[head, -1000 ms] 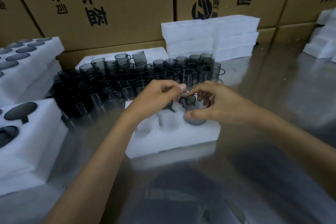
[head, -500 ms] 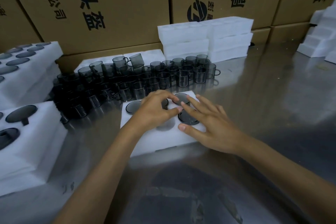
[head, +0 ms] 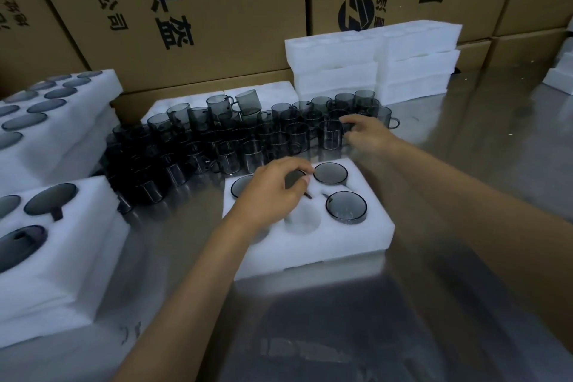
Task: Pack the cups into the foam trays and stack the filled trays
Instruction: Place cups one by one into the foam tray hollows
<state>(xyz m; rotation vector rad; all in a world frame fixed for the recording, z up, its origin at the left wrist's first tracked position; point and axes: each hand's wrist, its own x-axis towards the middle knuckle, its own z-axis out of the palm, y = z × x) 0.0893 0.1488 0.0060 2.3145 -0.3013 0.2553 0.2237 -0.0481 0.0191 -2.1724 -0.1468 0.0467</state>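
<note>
A white foam tray (head: 313,242) lies on the steel table in front of me. Grey glass cups sit in its holes: one at the back right (head: 330,173), one at the front right (head: 346,206), one at the back left (head: 240,184) half hidden by my hand. My left hand (head: 273,192) lies over the middle back cup (head: 294,178), fingers and thumb curled on its rim. The middle front hole (head: 302,222) holds nothing. My right hand (head: 364,135), blurred, reaches into the crowd of loose cups (head: 235,139) and curls round one cup (head: 349,126) at its right end.
Filled foam trays are stacked at the left (head: 59,245) and far left (head: 55,108). Bare foam trays are piled at the back (head: 372,62), against cardboard boxes (head: 192,9). More foam lies at the far right (head: 558,80). Bare steel table (head: 465,164) stretches right and toward me.
My right hand left the tray and moved back to the loose cups. The left hand stayed on the tray, its fingers now curled on the middle back cup.
</note>
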